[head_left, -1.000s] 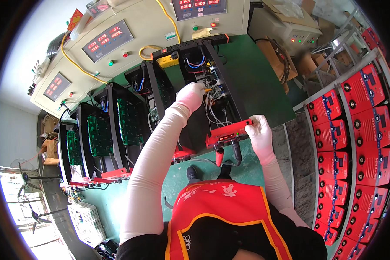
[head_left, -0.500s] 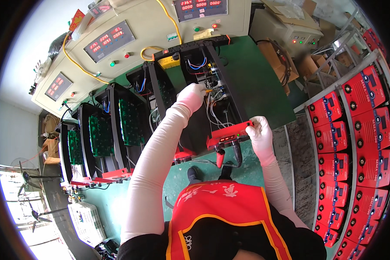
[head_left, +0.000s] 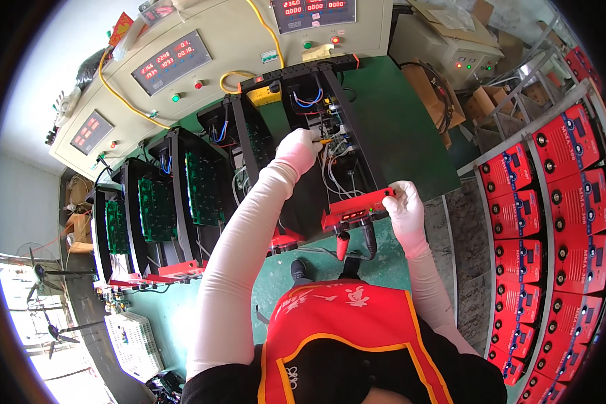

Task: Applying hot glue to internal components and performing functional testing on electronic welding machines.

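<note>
In front of me an opened welding machine lies on the green bench, its circuit parts and thin white wires exposed. My left hand, gloved in white, reaches in among the wires. Its fingers are closed on a slim orange-yellow tool, perhaps a small screwdriver, pointing right at the parts. My right hand, also gloved, pinches the dark knob at the right end of the machine's red front panel. Small lights glow on that panel. A red-ended plug and a black cable plug hang below it.
More opened machines stand in a row to the left. Behind the bench is a beige test console with red digital displays and yellow cables. Red boxed machines fill a rack at right. A white crate sits on the floor.
Both hands stay almost in the same place, the left still at the wires and the right at the knob. Some digits on the console displays have changed.
</note>
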### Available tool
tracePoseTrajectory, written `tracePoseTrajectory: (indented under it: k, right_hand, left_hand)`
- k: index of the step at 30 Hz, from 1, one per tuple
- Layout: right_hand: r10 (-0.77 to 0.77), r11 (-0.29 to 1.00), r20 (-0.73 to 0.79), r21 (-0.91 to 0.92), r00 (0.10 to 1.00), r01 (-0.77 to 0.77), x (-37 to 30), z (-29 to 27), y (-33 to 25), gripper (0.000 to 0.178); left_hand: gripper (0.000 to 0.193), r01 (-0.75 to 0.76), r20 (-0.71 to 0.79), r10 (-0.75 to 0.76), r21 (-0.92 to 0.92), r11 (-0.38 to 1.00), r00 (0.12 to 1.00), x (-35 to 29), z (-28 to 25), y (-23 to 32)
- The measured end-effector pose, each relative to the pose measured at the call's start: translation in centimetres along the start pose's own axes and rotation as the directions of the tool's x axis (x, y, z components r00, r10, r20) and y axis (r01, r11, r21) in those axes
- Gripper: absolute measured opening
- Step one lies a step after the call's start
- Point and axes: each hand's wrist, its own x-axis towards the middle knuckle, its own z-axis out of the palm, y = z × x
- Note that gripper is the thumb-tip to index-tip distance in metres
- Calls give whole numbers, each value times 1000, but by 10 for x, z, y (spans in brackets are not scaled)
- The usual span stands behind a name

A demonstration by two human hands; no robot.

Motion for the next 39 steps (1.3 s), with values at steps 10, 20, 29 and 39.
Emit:
tracePoseTrajectory:
  k: [10,20,29,39]
  right_hand:
    - [-18,1000,7,17,1000,18,0,1,1,27]
    - [-14,1000,-5,25,1000,15,0,0,2,26]
    - [-4,1000,-10,-6,1000,4,1,1,0,25]
    - [-2,1000,11,9,1000,2,0,0,-1,25]
  left_hand:
    - [29,25,-9,-25,-21,999,1000,0,-2,-2]
    - [30,9,-2,-9,-20,1000,1000,0,-3,1]
    - [25,11,9,-10,-13,1000,1000,6,4,-5]
    - [24,-87,-133,110,165,982,985,-3,4,-4]
